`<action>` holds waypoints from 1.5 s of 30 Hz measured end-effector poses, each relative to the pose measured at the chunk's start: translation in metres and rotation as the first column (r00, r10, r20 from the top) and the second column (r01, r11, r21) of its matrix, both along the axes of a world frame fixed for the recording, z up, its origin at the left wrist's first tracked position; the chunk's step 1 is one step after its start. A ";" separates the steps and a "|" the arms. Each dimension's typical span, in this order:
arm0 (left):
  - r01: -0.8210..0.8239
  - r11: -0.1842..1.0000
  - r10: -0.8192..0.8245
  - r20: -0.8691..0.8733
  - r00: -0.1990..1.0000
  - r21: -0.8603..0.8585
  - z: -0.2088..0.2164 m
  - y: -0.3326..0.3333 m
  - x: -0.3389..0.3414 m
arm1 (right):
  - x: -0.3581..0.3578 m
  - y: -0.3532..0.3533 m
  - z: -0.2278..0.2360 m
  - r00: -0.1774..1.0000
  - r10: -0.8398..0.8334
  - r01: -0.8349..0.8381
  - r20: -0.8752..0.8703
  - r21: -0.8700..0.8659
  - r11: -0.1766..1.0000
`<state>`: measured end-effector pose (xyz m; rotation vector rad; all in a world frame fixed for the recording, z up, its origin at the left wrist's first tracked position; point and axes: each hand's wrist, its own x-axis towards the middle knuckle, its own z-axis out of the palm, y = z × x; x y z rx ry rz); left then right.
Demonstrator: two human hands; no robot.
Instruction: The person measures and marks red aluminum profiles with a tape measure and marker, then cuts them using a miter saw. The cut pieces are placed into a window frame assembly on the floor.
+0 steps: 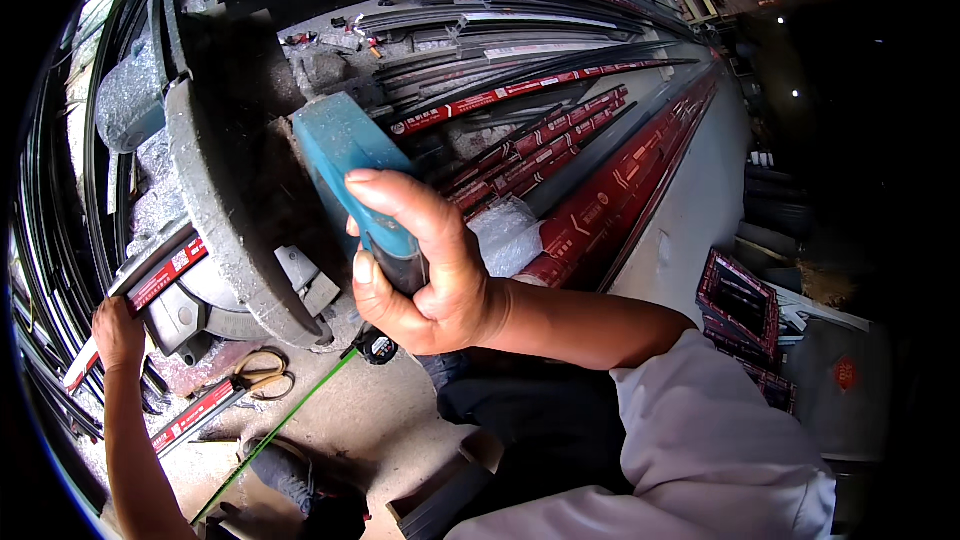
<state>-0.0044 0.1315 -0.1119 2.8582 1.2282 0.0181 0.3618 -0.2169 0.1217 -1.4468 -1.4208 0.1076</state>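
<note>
My right hand (425, 265) is wrapped round the blue handle (345, 140) of a cut-off saw, its thumb lying along the top. The saw's dusty grey blade guard (225, 210) curves down to the left of the handle. Resting on the saw's base is a dark metal profile with a red printed film (168, 275). My left hand (118, 335) grips this profile near its outer end, left of the guard; its fingertips are partly hidden. Below the saw lie scissors (262, 376) with tan handles and a tape measure (378, 347) with its green blade pulled out.
A red-filmed profile offcut (195, 417) lies by the scissors. Long red-wrapped profiles (600, 210) and dark bars are spread across the floor ahead and right. More dark bars (50, 190) stand along the left. Frame-shaped pieces (738, 300) sit at the right. My shoe (280, 470) is below.
</note>
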 end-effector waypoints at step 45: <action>-0.057 0.952 -0.027 -0.268 0.963 -0.301 0.115 -0.090 -0.145 | 0.047 0.094 0.110 0.991 -0.040 -0.006 -0.131 -0.339 0.941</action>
